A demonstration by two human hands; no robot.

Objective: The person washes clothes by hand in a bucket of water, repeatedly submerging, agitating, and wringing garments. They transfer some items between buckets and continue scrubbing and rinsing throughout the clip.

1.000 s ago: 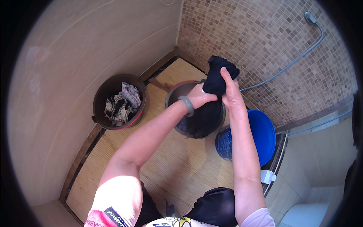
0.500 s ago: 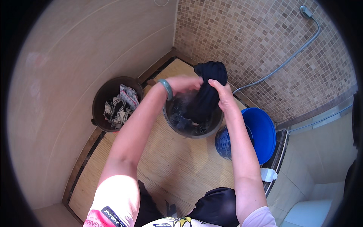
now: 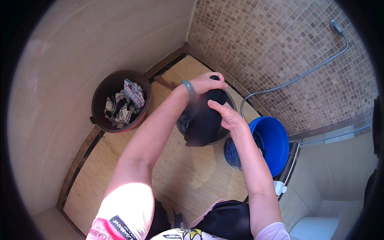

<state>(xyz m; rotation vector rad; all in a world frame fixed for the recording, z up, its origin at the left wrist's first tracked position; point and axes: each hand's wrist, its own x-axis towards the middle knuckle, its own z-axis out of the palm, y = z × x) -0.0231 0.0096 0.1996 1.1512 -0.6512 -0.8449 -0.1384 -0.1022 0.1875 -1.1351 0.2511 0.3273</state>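
A wet black garment (image 3: 202, 127) hangs in folds over a grey basin (image 3: 231, 101) on the floor; its exact kind is hidden by the bunching. My left hand (image 3: 209, 83), with a green bangle on the wrist, grips the upper end, and a bit of dark cloth pokes out between its fingers. Just below and to the right, my right hand (image 3: 227, 113) is closed round the cloth with its thumb on top. The lower part spreads across the basin's near side and covers most of its inside.
At the left stands a dark bucket (image 3: 98, 100) with patterned clothes (image 3: 122, 105) in it. A blue bucket (image 3: 276, 140) and a white bottle (image 3: 279, 187) are by my right forearm. A grey shower hose (image 3: 304, 74) runs down the mosaic wall.
My left hand has turned over and taken hold of the cloth's top end. The garment has come down and toward me over the basin, with my right hand lower on it.
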